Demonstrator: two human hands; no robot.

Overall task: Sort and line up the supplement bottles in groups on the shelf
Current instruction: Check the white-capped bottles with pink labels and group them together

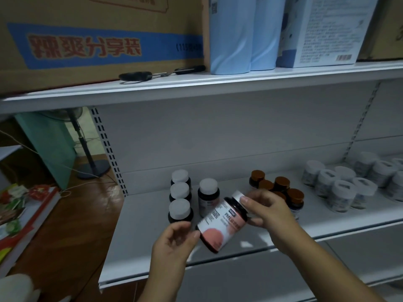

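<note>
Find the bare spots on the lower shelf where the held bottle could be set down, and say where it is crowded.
Bare shelf lies left of the white-capped bottles, along the front edge, and between them and the brown-capped bottles toward the back. It is crowded around the brown caps and the white jars. Both hands, left and right, hold the pink-labelled bottle.

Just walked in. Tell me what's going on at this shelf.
A person is sorting supplement bottles on the white shelf. Both hands hold one tilted pink-label bottle above it: the right hand grips the cap end, the left hand steadies the base. Four white-capped dark bottles already stand grouped at left, brown-capped ones cluster in the middle, and white-wrapped jars sit at right.
</note>
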